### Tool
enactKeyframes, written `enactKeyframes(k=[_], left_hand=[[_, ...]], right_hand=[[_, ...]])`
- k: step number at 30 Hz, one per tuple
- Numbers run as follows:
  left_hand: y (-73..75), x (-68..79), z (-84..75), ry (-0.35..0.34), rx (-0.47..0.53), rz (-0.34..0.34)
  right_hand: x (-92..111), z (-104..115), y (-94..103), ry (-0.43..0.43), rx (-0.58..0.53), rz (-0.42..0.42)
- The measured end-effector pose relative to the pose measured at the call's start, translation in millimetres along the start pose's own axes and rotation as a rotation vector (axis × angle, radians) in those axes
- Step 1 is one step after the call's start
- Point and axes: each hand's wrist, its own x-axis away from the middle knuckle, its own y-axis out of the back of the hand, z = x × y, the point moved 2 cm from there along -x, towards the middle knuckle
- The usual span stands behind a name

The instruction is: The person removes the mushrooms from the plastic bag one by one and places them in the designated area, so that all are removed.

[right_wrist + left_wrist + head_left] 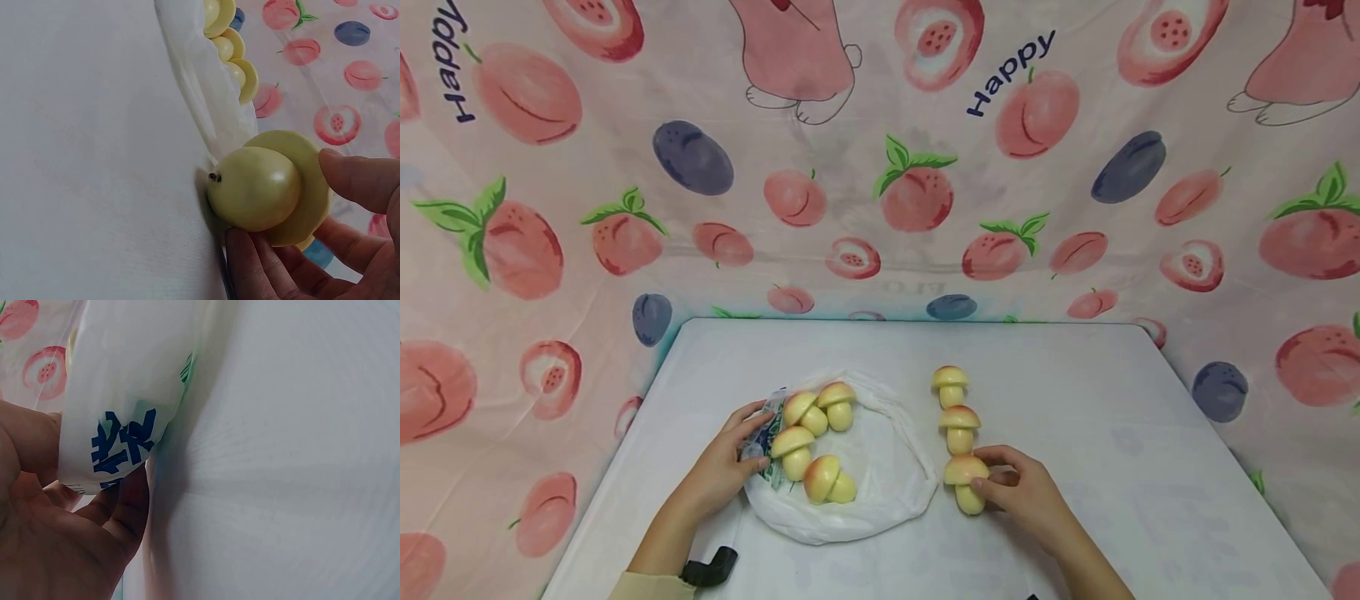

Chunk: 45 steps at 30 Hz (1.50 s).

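My left hand (722,462) pinches the left edge of a white plastic bag (891,500) between thumb and fingers; blue and green print shows on the bag (125,381) in the left wrist view. Several yellow toy mushrooms (824,478) with orange-tinged caps lie on the bag within its rolled rim. To the right of the bag, my right hand (1026,496) grips another toy mushroom (256,187) by its cap, stem towards me. That one is nearest in a line on the table, behind it a middle mushroom (959,427) and a far mushroom (951,384).
The white table (1112,467) reaches back to a hanging peach-print cloth (850,208). A black curved object (711,568) lies beside the left forearm near the front. A small dark tip (1033,597) shows at the bottom edge.
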Motion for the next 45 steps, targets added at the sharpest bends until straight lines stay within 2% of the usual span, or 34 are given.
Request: enactKeyframes(k=[36, 45], left_hand=[[1.3, 0.3, 0.4, 0.001, 0.013, 0.004], [1.3, 0.9, 0.6, -0.003, 0.008, 0.003]], right_hand=[[-1.2, 0.5, 0.7, -0.015, -0.073, 0.012], [0.4, 0.8, 7.3, 0.002, -0.061, 0.004]])
